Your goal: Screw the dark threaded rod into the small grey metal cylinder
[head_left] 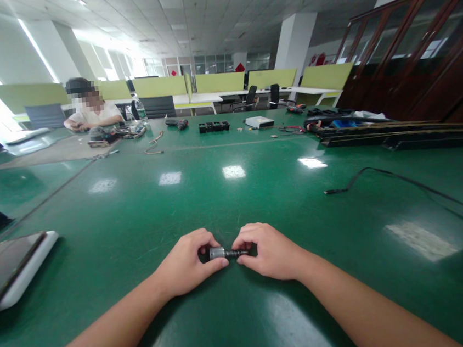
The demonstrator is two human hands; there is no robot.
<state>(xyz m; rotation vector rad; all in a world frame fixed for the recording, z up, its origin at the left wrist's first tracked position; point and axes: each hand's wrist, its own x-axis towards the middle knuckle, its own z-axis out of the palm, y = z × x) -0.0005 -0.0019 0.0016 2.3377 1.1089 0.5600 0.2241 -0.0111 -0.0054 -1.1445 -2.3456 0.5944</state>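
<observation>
Part: small metal cylinder with dark threaded stud [222,253], held just above the green counter [234,195], between both hands, near the counter's front edge.
Long axis: runs left–right across the view, roughly level.
Pointing: silver barrel end toward left hand [187,264]; dark stud end toward right hand [267,251].
Left grip: fingers and thumb pinched on the barrel end.
Right grip: fingertips pinched on the stud end.
Nearer hand: neither; each hand is touching its own end, part centred between them.
Surroundings: tablet [12,268] well to the left; black cable [402,183] well to the right.
</observation>
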